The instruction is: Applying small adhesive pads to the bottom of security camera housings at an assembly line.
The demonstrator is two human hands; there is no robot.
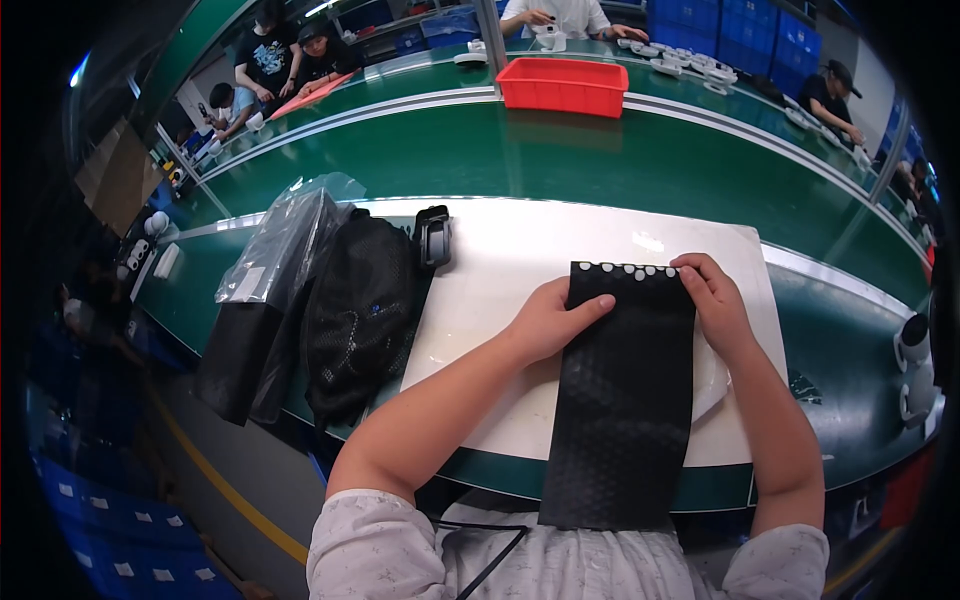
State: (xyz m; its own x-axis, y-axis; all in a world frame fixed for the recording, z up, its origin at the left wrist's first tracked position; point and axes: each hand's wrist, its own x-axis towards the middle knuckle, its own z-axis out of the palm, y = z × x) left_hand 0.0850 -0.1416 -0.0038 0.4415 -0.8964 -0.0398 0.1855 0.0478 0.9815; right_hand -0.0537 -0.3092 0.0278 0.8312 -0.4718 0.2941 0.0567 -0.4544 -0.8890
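My left fingers (590, 312) are gripping the strip (625, 400) near its upper left, my right fingers (697, 286) its dotted top corner. It's running past the bench's (480, 470) near edge; a slackening pinch could be letting its weight drag it down.

You're looking down and forward from head height, through the left lens of the pair, across the green work surface (420, 160); your left hand (546, 323) and right hand (719, 308) sit close, right of centre, the red bin (563, 90) farther off, top centre.
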